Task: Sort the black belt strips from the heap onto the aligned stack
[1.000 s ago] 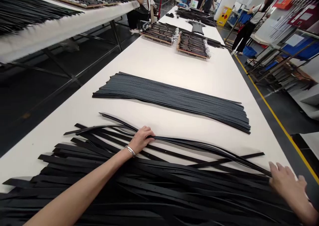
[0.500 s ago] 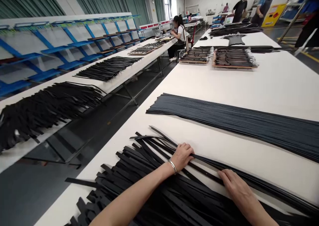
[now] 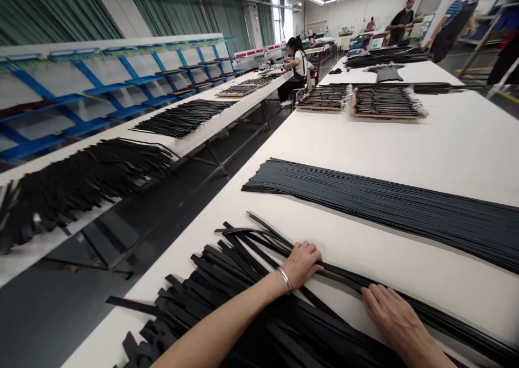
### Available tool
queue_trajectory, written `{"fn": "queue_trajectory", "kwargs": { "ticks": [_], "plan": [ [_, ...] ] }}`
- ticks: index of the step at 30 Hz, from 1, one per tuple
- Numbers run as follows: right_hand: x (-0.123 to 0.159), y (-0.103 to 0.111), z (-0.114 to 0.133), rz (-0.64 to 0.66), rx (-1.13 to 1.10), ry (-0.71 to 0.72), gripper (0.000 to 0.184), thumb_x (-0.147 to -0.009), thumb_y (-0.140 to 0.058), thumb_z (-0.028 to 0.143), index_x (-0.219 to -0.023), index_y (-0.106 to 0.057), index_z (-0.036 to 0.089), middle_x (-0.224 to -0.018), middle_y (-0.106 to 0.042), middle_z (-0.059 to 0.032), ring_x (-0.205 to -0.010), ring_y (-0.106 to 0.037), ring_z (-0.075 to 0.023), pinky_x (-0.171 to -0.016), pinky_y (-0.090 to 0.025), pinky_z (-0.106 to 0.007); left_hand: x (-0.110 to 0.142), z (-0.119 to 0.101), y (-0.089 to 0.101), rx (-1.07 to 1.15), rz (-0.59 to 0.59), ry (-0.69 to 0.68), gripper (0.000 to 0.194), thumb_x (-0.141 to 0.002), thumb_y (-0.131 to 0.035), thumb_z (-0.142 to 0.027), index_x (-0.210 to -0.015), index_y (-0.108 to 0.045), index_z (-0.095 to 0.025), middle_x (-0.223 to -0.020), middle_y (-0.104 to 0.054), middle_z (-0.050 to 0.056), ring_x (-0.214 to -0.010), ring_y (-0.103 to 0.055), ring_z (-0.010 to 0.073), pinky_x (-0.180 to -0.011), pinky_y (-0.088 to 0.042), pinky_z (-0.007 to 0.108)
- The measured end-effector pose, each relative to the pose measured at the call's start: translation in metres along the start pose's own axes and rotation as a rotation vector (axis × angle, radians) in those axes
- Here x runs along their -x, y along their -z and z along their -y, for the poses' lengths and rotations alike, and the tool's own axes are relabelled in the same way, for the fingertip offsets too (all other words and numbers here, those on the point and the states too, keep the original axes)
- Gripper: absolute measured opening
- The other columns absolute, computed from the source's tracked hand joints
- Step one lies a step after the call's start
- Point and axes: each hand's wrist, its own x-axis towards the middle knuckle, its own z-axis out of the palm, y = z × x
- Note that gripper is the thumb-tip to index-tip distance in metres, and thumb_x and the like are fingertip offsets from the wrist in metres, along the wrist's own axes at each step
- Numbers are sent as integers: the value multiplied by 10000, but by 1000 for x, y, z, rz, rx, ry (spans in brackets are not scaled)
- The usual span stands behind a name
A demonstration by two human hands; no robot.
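My left hand (image 3: 302, 262), a silver bangle at its wrist, is closed round a narrow bundle of long black strips (image 3: 344, 273). Farther right along the same bundle lies my right hand (image 3: 393, 316), its fingers curled in against the strips and its fingertips partly hidden. The free ends of the held strips fan out beyond my left hand. Below and left, under my left forearm, spreads a loose heap of black strips (image 3: 182, 298) with uneven ends. Beyond my hands, a flat band of black strips (image 3: 365, 203) lies side by side on the white table (image 3: 332, 141).
Two boards of dark strips (image 3: 387, 102) stand farther up the table. On the left, a second long table (image 3: 203, 133) carries more black strips (image 3: 93, 168), with blue racks (image 3: 97, 89) behind it. A seated person (image 3: 298, 65) and several standing people are in the background.
A strip that lay apart from the bundle between my hands is now drawn up against it. My right hand has moved in closer to the bundle. The view has tilted slightly up.
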Motion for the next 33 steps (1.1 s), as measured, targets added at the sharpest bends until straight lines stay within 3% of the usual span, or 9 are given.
{"fn": "queue_trajectory", "kwargs": {
  "ticks": [6,9,13,16,20,23,28,30,33],
  "plan": [
    [-26,31,-9,-13,-228,-358,366,-924,-429,253,-1289,-455,235,-1192,-533,-123,-1080,-505,-278,-864,-441,-441,0,-3,1,-50,-30,-135,143,-908,-495,-287,-1023,-520,-204,-1029,-539,69,-935,-448,208,-845,-348,351],
    [-29,32,-14,20,-391,-393,397,-949,-383,274,-1346,-401,271,-1115,-538,-105,-1028,-510,-239,-850,-455,-406,-4,-1,1,-130,-8,-186,151,-923,-435,-207,-1052,-513,-201,-1012,-539,74,-922,-447,212,-836,-359,343],
    [-23,28,-20,58,-453,-374,387,-957,-364,261,-1337,-433,277,-983,-541,-86,-932,-504,-223,-844,-438,-415,12,45,26,-256,77,-178,189,-918,-392,-150,-1040,-531,-188,-990,-550,83,-902,-467,213,-851,-370,337],
    [-21,28,-21,48,-471,-379,390,-955,-371,271,-1338,-441,283,-983,-539,-86,-939,-490,-226,-858,-425,-421,50,117,70,-318,153,37,184,-889,-407,-108,-987,-553,-163,-995,-561,99,-920,-483,216,-879,-372,339],
    [-22,30,-22,54,-479,-389,390,-956,-367,272,-1337,-449,270,-984,-528,-91,-942,-477,-227,-863,-416,-410,105,182,127,-519,95,636,173,-854,-419,-60,-966,-551,-75,-925,-557,107,-919,-484,229,-837,-391,354],
    [-21,29,-22,44,-481,-390,384,-954,-372,276,-1327,-464,265,-978,-526,-91,-931,-480,-225,-855,-420,-402,118,152,126,-524,-68,664,243,-885,-389,-105,-1081,-522,-52,-1007,-539,132,-986,-465,266,-854,-391,411],
    [-18,25,-22,8,-475,-403,370,-944,-403,295,-1303,-491,269,-959,-531,-82,-908,-494,-218,-811,-443,-383,94,12,60,121,192,-130,218,-931,-448,-288,-1118,-541,-227,-1034,-577,43,-936,-513,167,-840,-418,281],
    [-19,24,-22,1,-472,-410,360,-943,-411,295,-1289,-503,257,-959,-528,-82,-908,-496,-213,-814,-444,-377,83,-25,38,132,198,-259,227,-909,-502,-320,-1111,-544,-226,-1018,-575,52,-920,-504,175,-817,-412,290],
    [-19,23,-21,4,-479,-411,348,-945,-414,289,-1275,-514,246,-970,-521,-82,-918,-489,-206,-830,-440,-370,75,-44,24,21,156,-321,132,-911,-500,-288,-977,-567,-194,-920,-567,49,-845,-489,169,-762,-402,289]
  ]
}}
